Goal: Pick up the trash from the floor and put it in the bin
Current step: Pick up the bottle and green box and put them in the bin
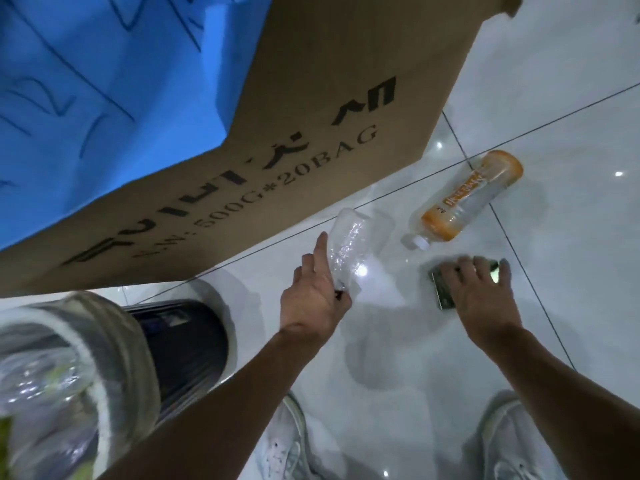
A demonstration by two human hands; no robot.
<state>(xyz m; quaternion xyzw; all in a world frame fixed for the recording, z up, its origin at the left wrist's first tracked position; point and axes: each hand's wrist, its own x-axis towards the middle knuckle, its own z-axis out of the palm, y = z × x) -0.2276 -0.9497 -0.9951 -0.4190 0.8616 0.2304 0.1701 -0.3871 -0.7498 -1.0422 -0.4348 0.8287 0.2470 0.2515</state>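
The left hand (313, 296) is closed around the neck end of a clear plastic bottle (346, 247), with the index finger stretched along its side; the bottle points toward the cardboard box (311, 98). The right hand (479, 292) lies with spread fingers on top of a small dark packet (441, 289) on the white tiled floor (571, 237). An orange-labelled bottle (467, 199) lies on its side on the floor, just beyond both hands. The bin (114, 341) stands at the left, near the person's left shoe (284, 441), with clear plastic already inside.
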